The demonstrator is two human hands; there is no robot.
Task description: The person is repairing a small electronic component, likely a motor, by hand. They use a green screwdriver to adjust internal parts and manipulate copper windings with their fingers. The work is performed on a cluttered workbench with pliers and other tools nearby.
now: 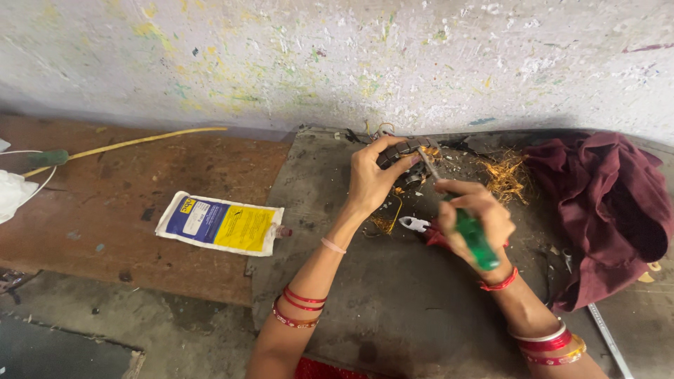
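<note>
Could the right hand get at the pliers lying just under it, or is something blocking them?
Probably not as it stands: the pliers lie uncovered on the dark mat, partly under the right hand, but that hand's fingers are wrapped around a green-handled screwdriver, so it is occupied.

Screwdriver [469,235] tip hidden behind dark metal part [400,151], white cloth [12,193] cut off — left edge

A rough whitewashed wall [337,56], flecked with yellow and green paint, fills the far side. Below it a worn brown wooden board [105,210] lies left, a dark grey metal sheet [393,302] right.
</note>
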